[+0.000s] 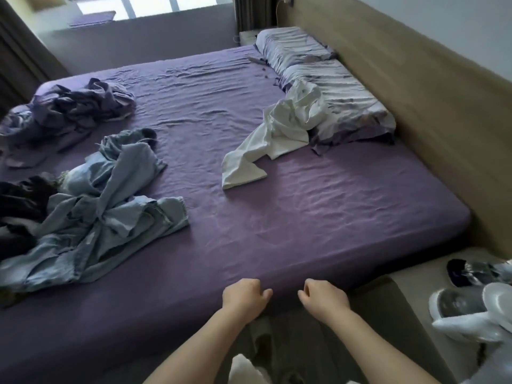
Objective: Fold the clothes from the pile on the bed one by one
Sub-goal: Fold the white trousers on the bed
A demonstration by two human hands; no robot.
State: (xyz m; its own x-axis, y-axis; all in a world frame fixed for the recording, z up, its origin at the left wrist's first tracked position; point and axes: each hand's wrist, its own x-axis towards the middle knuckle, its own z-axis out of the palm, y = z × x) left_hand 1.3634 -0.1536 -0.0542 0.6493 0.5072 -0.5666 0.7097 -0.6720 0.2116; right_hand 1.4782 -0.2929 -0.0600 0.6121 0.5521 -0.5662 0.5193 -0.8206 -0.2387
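A pile of light blue denim clothes [110, 200] lies crumpled on the left of the purple bed [291, 223]. Dark clothes [19, 206] sit at its left edge. A white garment [277, 134] sprawls at the right, partly over a pillow. Another heap of purple-grey cloth [74, 106] lies at the far left. My left hand [243, 296] and my right hand [322, 296] hover side by side over the bed's near edge, fingers curled, holding nothing and apart from every garment.
Two striped pillows [327, 87] lie along the wooden headboard [415, 101] on the right. A bedside surface [432, 275] at the lower right holds a small white fan [471, 309] and dark items. A window is beyond the bed.
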